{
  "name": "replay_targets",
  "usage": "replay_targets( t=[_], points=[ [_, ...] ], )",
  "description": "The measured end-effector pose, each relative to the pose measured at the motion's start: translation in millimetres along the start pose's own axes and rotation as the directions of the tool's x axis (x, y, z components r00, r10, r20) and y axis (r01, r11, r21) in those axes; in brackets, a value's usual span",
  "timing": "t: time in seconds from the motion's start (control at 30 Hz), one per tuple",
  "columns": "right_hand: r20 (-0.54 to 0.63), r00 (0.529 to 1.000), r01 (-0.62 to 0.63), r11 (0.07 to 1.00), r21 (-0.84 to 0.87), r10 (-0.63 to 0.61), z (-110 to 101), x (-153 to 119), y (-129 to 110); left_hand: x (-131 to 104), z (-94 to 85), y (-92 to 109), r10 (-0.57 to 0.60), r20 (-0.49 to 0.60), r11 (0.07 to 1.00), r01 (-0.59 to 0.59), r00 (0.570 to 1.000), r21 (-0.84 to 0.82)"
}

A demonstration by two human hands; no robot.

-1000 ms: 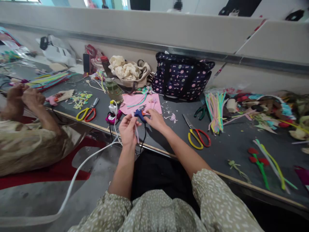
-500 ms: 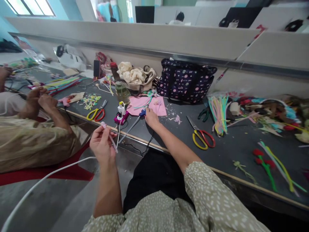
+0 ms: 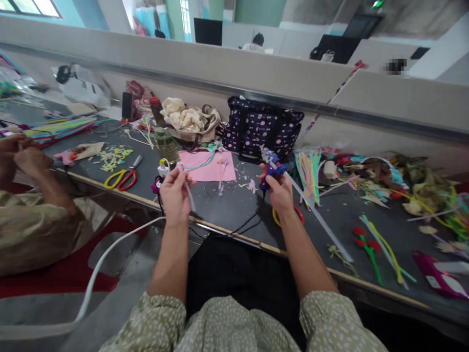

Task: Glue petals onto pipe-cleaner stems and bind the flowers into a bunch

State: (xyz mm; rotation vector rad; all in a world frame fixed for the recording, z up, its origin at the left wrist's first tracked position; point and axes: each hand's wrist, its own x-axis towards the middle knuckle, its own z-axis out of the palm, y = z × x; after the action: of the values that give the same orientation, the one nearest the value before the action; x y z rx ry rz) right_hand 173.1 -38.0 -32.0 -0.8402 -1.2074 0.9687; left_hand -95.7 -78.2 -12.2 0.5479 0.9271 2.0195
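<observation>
Between the pinched thumb and finger of the left hand (image 3: 175, 200), a thin, pale pink stem (image 3: 191, 198) is sloping down, its top poking out above. Well right of them, the right hand (image 3: 282, 196) is holding a blue glue gun (image 3: 275, 170) in curled fingers, its long cloudy stick (image 3: 318, 215) slanting down to the right.

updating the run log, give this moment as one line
left hand: pinching thin pale-lilac stem; right hand: gripping blue plastic glue gun; dark table: pink rectangular sheet
</observation>
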Motion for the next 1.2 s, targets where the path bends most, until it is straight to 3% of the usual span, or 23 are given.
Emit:
replay_targets(
  t=[0.17,0.27,0.37,0.47,0.57,0.77,0.83,0.97,1.07,1.13,1.2],
  points=[
    [-0.09,0.996,-0.004,0.991,-0.134,-0.008,-20.0,-6.8,-5.1,19.4,63.2,-68.4,-0.251,0.007,0.953,0.248,0.968,-0.172],
    [-0.093,0.995,0.004,0.951,-0.31,-0.034,-28.1,-4.0,-1.9,27.2,93.6,-109.0,-0.414,0.034,0.894,0.413,0.91,-0.172],
    [-0.138,0.99,-0.027,0.939,-0.343,-0.022,-33.1,2.7,7.0,35.6,107.9,-137.0,-0.554,0.131,0.821,0.566,0.822,-0.079],
    [-0.225,0.97,-0.132,0.976,-0.175,0.091,-35.3,12.5,19.6,45.3,106.0,-150.4,-0.606,0.267,0.791,0.605,0.749,0.098],
    [-0.209,0.958,-0.217,0.974,-0.068,0.199,-37.1,21.9,32.1,53.8,96.4,-157.2,-0.614,0.328,0.788,0.583,0.718,0.199],
    [-0.167,0.95,-0.293,0.937,-0.191,0.263,-40.0,25.0,55.3,56.8,81.8,-169.2,-0.632,0.363,0.775,0.567,0.685,0.28],
    [-0.156,0.94,-0.331,0.925,-0.185,0.304,-40.3,22.4,60.6,55.0,80.1,-168.5,-0.655,0.379,0.755,0.581,0.653,0.305],
    [-0.157,0.911,-0.405,0.898,-0.169,0.382,-41.1,17.0,65.0,55.1,77.4,-161.9,-0.661,0.405,0.749,0.524,0.632,0.405],
    [-0.149,0.905,-0.419,0.895,-0.154,0.398,-41.2,14.0,65.7,59.4,73.0,-161.9,-0.606,0.446,0.768,0.338,0.659,0.544],
    [-0.146,0.897,-0.436,0.891,-0.129,0.418,-40.3,12.7,66.0,61.3,69.5,-166.0,-0.512,0.476,0.763,0.125,0.714,0.634],
    [-0.157,0.884,-0.458,0.883,-0.104,0.44,-38.8,12.2,66.3,60.5,67.0,-171.6,-0.446,0.521,0.704,-0.074,0.727,0.706]
  ],
)
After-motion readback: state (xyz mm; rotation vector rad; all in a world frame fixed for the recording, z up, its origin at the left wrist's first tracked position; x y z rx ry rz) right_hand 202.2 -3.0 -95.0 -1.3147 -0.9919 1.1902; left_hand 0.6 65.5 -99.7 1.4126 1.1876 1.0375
